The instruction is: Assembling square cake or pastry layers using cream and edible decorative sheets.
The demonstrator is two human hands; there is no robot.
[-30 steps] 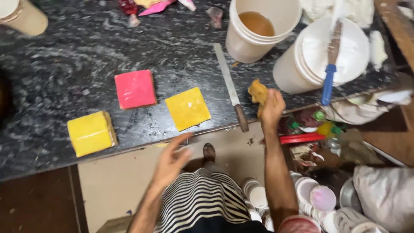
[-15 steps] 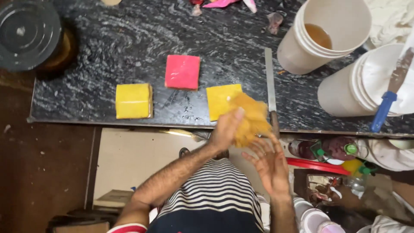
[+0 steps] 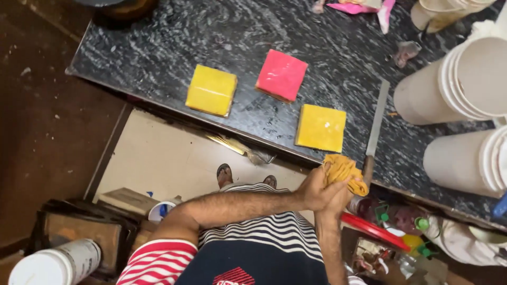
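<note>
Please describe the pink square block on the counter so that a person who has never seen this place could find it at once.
Start from the dark marbled counter. Three flat square blocks lie in a loose group near its front edge, left of the long knife. The pink block is the middle one, set farthest from the edge; both neighbours are yellow, so it is the only pink one.

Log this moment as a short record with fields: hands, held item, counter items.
left hand: pressed against the cloth, grip closed on it
right hand: clasped with the left around the cloth
held item: crumpled yellow cloth, at the counter edge
counter: dark, speckled
squares: two yellow squares, one pink square
knife: flat beside the right-hand yellow square
buckets: white buckets at right
</note>
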